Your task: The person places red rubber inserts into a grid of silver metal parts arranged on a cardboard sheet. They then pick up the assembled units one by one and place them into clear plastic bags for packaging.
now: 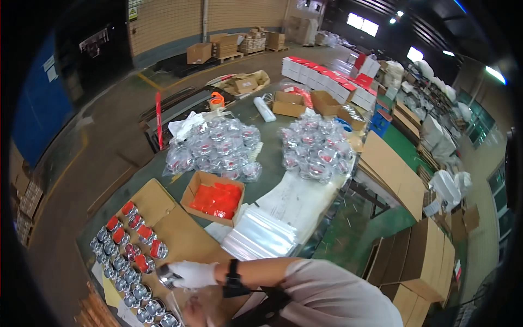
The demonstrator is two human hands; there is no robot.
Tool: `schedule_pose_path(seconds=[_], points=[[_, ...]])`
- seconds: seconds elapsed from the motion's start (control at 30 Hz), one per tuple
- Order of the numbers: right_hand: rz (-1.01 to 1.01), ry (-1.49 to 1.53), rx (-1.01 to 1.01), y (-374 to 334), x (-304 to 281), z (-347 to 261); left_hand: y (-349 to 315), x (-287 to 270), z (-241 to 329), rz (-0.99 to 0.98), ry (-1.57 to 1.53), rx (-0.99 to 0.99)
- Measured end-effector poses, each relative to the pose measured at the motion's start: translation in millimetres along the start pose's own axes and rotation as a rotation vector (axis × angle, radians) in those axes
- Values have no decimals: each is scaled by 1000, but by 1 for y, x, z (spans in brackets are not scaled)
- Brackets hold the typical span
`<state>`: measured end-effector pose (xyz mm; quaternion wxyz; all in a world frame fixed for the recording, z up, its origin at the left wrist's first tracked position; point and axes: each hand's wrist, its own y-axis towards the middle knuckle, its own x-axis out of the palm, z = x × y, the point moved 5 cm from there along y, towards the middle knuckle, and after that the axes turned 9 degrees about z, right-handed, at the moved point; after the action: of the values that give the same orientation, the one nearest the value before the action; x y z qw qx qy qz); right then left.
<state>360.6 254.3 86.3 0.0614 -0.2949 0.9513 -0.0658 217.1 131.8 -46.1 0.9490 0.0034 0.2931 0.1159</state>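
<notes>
Left of and below the open brown cardboard box (190,191), silver cylindrical metal parts (133,251) stand in slanting rows, several topped with flat red packets (146,231), reaching close to the table's left edge. Between those rows and the box, a tan cardboard sheet (185,240) offers bare room for setting things down. Below the box, the white-gloved right hand (193,274) has its fingers closed on one more silver metal part (165,276), just beside the rows. The left hand (195,312), lower still from the box, is blurred; I cannot tell whether its fingers are wide or narrow, though clear film shows near it. The box itself holds loose red packets (218,200). Above it rises a heap of bagged parts (218,144); to its lower right lies a stack of clear flat plastic bags (259,233), close to the table's right edge; farther up and right is a second bagged heap (316,147), with green tabletop (271,163) exposed between the heaps. The step in hand looks like bagging single parts; the next move probably calls for lining up the held part with an opened bag.
</notes>
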Motion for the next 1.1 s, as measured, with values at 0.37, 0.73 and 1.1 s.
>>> schedule_pose_path(seconds=[0.37,0.73,1.1], points=[[83,-762,-64,-83,33,89,-15,17,93,48,157,309],[166,-343,35,-83,-13,78,-25,-18,85,84,-355,-207],[421,127,337,-46,0,129,12,10,68,229,179,160]])
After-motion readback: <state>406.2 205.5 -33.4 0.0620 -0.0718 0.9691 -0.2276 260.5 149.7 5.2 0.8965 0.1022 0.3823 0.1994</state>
